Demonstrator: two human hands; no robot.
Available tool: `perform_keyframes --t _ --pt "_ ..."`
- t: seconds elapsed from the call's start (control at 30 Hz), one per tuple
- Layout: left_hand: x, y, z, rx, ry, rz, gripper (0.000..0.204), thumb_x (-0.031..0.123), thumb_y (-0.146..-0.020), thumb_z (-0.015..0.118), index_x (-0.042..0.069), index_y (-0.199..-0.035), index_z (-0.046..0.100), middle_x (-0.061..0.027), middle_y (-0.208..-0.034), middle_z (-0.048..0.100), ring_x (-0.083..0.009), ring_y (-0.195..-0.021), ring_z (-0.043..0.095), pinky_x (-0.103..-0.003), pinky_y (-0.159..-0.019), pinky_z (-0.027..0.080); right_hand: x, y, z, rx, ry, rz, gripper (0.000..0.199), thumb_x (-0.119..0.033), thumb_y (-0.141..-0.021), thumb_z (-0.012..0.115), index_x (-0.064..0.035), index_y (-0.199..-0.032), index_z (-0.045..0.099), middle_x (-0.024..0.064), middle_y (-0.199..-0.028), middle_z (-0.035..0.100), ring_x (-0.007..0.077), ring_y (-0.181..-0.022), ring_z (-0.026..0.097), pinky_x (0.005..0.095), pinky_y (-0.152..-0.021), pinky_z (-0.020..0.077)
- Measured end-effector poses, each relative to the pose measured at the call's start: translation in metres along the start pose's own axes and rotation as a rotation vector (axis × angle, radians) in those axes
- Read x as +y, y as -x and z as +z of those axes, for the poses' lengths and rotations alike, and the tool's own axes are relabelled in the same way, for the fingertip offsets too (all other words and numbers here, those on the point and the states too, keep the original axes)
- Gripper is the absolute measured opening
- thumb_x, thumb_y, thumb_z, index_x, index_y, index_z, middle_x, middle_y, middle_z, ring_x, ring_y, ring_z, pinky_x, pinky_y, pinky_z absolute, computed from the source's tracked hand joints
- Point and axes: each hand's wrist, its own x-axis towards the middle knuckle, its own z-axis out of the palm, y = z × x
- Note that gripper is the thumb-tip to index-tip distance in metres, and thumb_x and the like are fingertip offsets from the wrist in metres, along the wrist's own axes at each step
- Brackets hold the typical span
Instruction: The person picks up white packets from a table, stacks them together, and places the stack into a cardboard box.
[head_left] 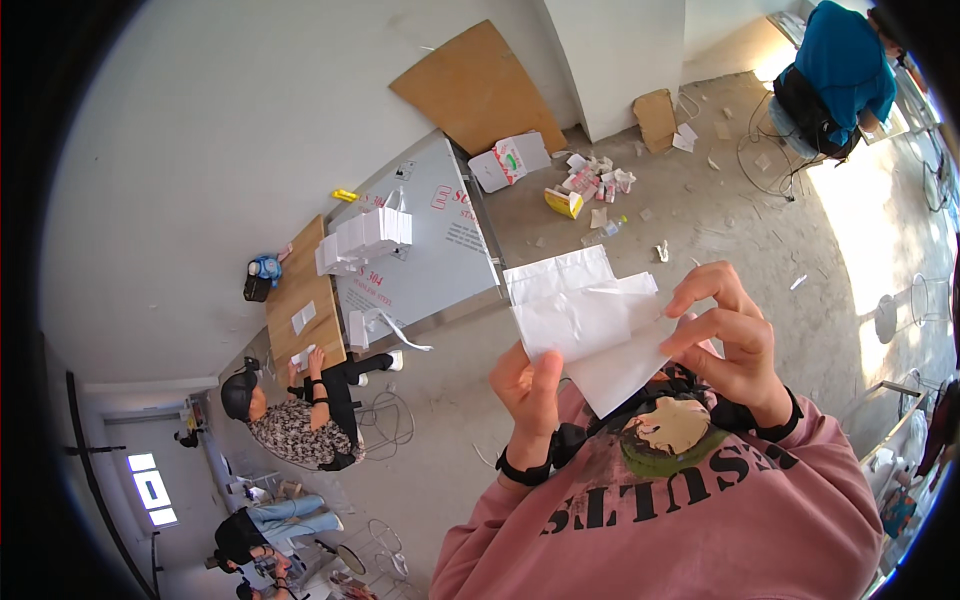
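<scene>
A folded white paper (590,315) with several overlapping layers is held up in front of my chest. Its layers are offset, and a loose flap slants down toward the lower right. My left hand (530,398) grips the lower left edge, thumb on the front and the other fingers mostly hidden behind. At the right edge, the bent fingers of my right hand (732,340) pinch the paper near the flap. Whether the layers are one piece or several, I cannot tell.
A metal-topped table (425,250) at the left carries a row of white paper stacks (370,237). Beside it, a person sits at a wooden board (285,310). Scraps and a yellow box (563,203) litter the floor. Another person in blue (845,75) sits far right.
</scene>
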Motion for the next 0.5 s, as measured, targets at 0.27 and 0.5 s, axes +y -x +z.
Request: perform_keyframes --t 0.27,0.5 --pt "0.004 -0.008 0.005 -0.038 -0.215 0.252 0.014 0.007 -0.077 0.063 -0.004 -0.086 0.065 -0.0061 -0.072 0.061 -0.0089 -0.059 0.051 -0.022 -0.052 0.037 -0.006 -0.005 0.004 0.029 -0.155 0.199 0.028 -0.025 -0.069 0.074 -0.0049 -0.088 0.066 0.0052 -0.084 0.057 0.0178 -0.079 0.050 0.0293 -0.071 0.0398" --pt "0.010 -0.004 0.006 -0.125 -0.302 0.296 0.011 0.002 -0.072 0.063 -0.002 -0.082 0.066 -0.0075 -0.069 0.062 -0.0100 -0.052 0.049 -0.023 -0.047 0.035 -0.012 -0.008 0.012 0.089 -0.123 0.286 0.029 -0.017 -0.066 0.076 -0.0061 -0.091 0.066 0.0019 -0.077 0.051 0.0139 -0.074 0.048 0.0264 -0.067 0.0393"
